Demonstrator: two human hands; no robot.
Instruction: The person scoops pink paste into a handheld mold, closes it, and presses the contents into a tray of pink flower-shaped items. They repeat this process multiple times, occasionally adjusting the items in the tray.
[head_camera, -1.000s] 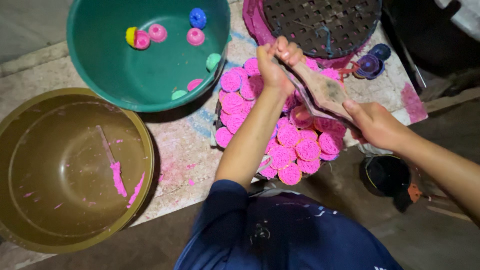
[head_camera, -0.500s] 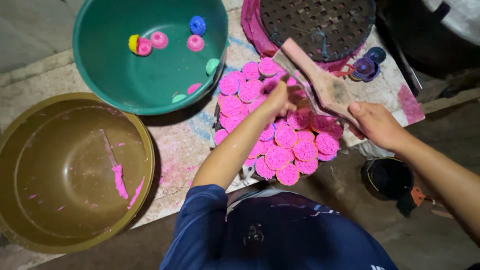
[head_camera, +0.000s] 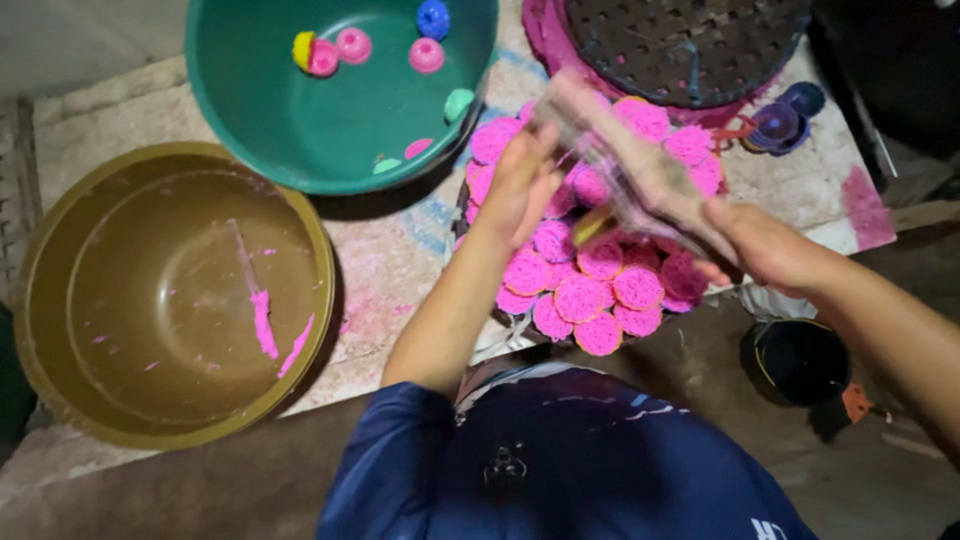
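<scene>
Head view, looking down on a low work surface. The right hand (head_camera: 770, 250) is closed around the near end of a flat, blurred wooden paddle (head_camera: 630, 165), which slants up and leftward over a heap of pink, lace-textured round cakes (head_camera: 600, 270). The left hand (head_camera: 520, 185) hovers over the left part of the heap beside the paddle; its fingers are loosely curled, and motion blur hides whether they pinch anything.

The cakes lie overlapping in a mound, several at the near edge sitting close to the lip of the surface. Above it lies a dark perforated steamer tray (head_camera: 690, 40) on a pink-stained cloth. To the left stands a green basin (head_camera: 330, 110) holding small coloured moulds (head_camera: 352, 45), pink, yellow and blue; nearer, a brass-coloured basin (head_camera: 170, 300) carries only pink batter streaks. A dark pot (head_camera: 800, 360) stands below the surface at right.

Risks, as judged:
- The paddle, moving fast, may dent or tear the soft cakes beneath it.
- A nudge to the mound may tip the near cakes off the lip.
- The two hands work close together, so the paddle may strike the left fingers.
</scene>
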